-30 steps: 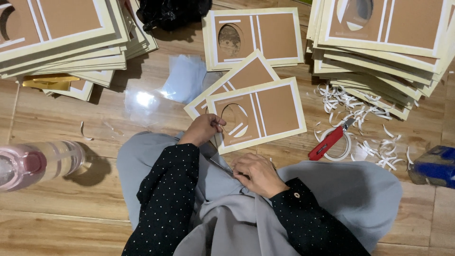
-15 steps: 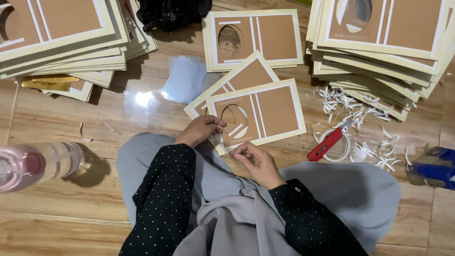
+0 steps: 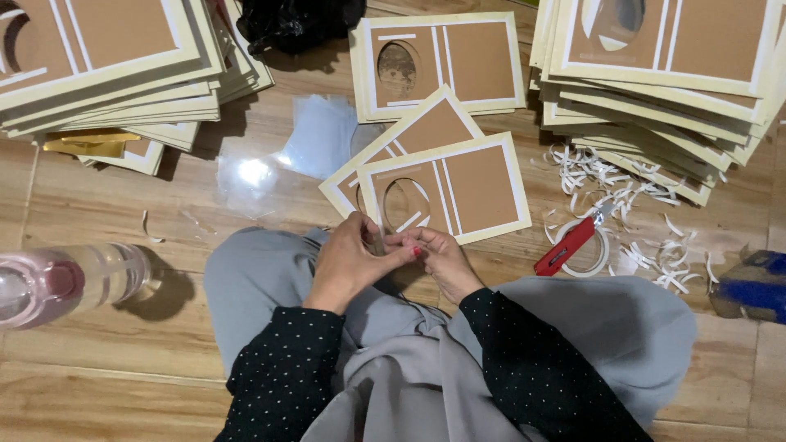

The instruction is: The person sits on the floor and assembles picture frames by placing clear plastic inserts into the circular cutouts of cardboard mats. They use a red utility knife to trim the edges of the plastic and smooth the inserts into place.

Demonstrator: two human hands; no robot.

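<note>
Both hands meet fingertip to fingertip at the near edge of a brown card (image 3: 458, 192) on the floor (image 3: 98, 352). Left hand (image 3: 354, 262) and right hand (image 3: 434, 258) pinch something too small to tell.
</note>
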